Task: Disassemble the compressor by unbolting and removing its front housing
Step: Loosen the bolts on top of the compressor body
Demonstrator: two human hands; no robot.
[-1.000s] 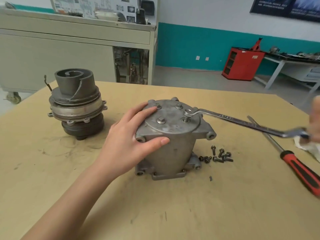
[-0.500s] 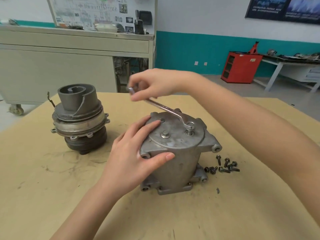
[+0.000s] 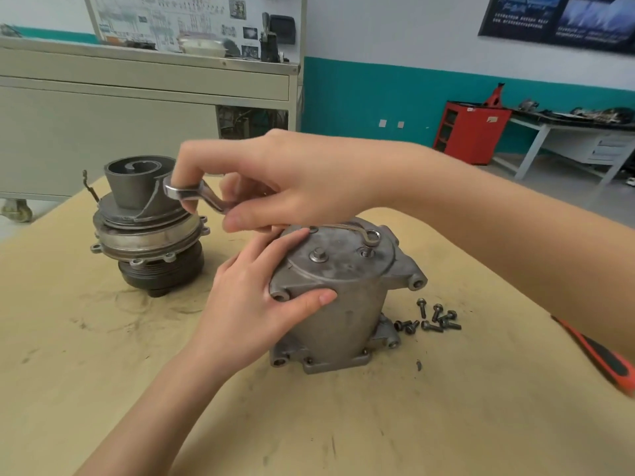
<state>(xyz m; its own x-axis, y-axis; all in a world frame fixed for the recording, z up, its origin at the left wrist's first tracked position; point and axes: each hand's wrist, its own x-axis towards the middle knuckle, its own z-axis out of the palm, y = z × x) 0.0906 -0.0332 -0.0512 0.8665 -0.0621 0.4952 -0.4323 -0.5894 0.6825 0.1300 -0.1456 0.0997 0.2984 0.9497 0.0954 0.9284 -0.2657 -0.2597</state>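
Tabletop mid-job: pulled bolts lie beside housing; right hand grips wrench on a top bolt, left hand clamps housing; centre bolt still in, housing not off

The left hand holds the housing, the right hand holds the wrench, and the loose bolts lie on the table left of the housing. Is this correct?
Not quite: the head view shows the loose bolts on the table right of the housing, not left. The left hand holds the housing and the right hand the wrench, as stated.
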